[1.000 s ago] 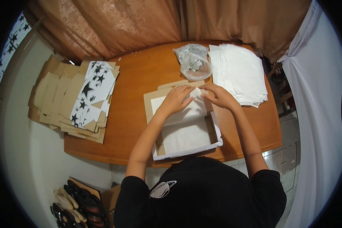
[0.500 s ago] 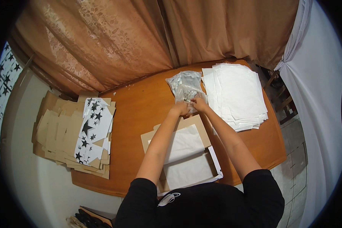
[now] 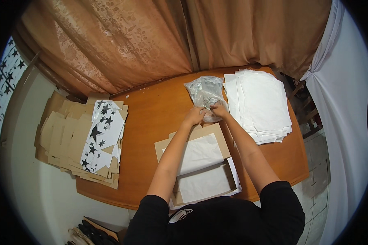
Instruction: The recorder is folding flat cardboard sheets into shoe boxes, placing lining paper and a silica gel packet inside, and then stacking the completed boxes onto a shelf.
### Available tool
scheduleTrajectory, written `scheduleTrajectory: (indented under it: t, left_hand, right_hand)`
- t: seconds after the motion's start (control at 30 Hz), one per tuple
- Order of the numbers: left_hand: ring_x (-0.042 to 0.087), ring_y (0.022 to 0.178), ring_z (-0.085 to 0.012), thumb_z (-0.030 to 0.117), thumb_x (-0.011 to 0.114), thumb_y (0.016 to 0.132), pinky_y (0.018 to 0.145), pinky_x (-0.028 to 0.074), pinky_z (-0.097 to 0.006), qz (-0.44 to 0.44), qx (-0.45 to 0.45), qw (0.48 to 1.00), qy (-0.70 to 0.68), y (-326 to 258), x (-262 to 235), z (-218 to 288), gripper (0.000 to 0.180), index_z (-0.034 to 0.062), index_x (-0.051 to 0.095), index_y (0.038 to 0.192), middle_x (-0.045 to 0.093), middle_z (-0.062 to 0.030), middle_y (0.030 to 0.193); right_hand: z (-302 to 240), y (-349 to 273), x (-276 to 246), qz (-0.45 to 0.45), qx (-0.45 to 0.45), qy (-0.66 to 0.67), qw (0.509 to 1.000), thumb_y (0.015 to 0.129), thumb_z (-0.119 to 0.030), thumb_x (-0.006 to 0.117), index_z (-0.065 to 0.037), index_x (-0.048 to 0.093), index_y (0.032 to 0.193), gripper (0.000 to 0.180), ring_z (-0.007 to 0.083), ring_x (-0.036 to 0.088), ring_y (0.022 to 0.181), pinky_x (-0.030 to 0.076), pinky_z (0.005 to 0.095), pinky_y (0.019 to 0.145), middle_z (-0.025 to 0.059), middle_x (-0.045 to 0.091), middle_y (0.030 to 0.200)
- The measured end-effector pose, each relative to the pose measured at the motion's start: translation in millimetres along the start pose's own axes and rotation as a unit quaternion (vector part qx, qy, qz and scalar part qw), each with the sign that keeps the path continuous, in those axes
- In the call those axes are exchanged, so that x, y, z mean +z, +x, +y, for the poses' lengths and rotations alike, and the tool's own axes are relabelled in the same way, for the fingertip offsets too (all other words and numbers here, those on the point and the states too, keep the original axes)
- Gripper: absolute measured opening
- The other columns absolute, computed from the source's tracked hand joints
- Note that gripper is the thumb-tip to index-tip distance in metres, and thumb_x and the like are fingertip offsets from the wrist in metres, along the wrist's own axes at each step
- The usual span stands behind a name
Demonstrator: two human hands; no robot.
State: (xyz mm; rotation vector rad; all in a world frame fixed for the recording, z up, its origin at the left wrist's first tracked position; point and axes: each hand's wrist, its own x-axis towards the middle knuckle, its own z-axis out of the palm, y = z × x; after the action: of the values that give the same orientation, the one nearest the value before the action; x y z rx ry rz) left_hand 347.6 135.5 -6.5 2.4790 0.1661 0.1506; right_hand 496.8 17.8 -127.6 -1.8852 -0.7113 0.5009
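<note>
Both hands are at the near end of a clear plastic bag (image 3: 208, 84), which lies toward the far side of the wooden counter (image 3: 143, 143), just beyond an open box (image 3: 234, 176). The bag is slack and wrinkled, with a cloudy shine over its folds, and small silvery pieces (image 3: 209, 101) show through it, bunched near its middle. The left hand (image 3: 195, 115) rests at the bag's near left edge with its fingers curled; the right hand (image 3: 219, 110) is bent in over the near right part, thumb toward the silvery pieces. Whether either one pinches anything is too small to tell. The box is plain tan cardboard inside and white along its outer right wall, its lid (image 3: 224, 143) laid back toward the bag. Thin, creased white paper (image 3: 204, 185) lines the floor of the box and runs up over the lid, leaving a tan border. To the right of the bag is a stack of white sheets (image 3: 261, 102), its edges uneven; well apart on the left is a pile of flattened cardboard (image 3: 61, 134), topped by a white piece with black stars (image 3: 96, 136).
</note>
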Motion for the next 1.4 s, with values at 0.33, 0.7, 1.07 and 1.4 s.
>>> scheduleTrajectory:
  t: [0.33, 0.7, 1.07, 1.4]
  left_hand:
    - [0.052, 0.104, -0.0364, 0.031, 0.048, 0.086, 0.090, 0.041, -0.037, -0.058, -0.017, 0.998, -0.008, -11.9, 3.7, -29.4, 0.041, -0.0008, 0.056, 0.110, 0.055, -0.0223, 0.112]
    - [0.053, 0.102, -0.0184, 0.019, 0.056, 0.085, 0.087, 0.042, -0.031, 0.044, -0.025, 0.969, -0.242, -25.1, -17.8, -8.1, 0.052, 0.0027, 0.037, 0.131, 0.055, -0.0122, 0.114]
    - [0.061, 0.073, -0.0117, 0.004, 0.061, 0.081, 0.066, 0.048, -0.021, 0.099, -0.089, 0.842, -0.522, -163.9, -61.0, 103.2, 0.022, -0.0074, 0.056, 0.099, 0.061, -0.0076, 0.084]
    - [0.059, 0.072, -0.0107, 0.004, 0.062, 0.080, 0.067, 0.046, -0.019, 0.211, -0.109, 0.853, -0.465, -296.4, -27.9, 116.3, 0.024, -0.0067, 0.057, 0.101, 0.062, -0.0074, 0.084]
  right_hand:
    - [-72.1, -21.1, 16.0, 0.065, 0.091, -0.010, 0.994, 0.071, -0.003, 0.047, 0.002, 0.051, 0.118, 0.048, 0.0167, 0.057, 0.066, 0.047, 0.0304, 0.054, 0.0138, 0.062, 0.087]
    - [-158.0, -114.9, -39.2, -0.135, 0.083, 0.247, 0.956, 0.083, -0.007, 0.047, -0.009, 0.050, 0.125, 0.042, 0.0109, 0.047, 0.100, 0.038, 0.0243, 0.085, -0.0020, 0.048, 0.119]
    - [-207.8, -238.3, -16.9, -0.085, -0.074, 0.376, 0.920, 0.084, -0.007, 0.059, 0.003, 0.057, 0.107, 0.025, 0.0101, 0.055, 0.090, 0.046, 0.0217, 0.080, 0.0053, 0.054, 0.106]
    - [-215.3, -316.5, 34.2, -0.144, -0.045, 0.360, 0.921, 0.074, 0.001, 0.068, -0.004, 0.046, 0.091, 0.028, 0.0050, 0.053, 0.068, 0.045, 0.0166, 0.061, 0.0021, 0.053, 0.082]
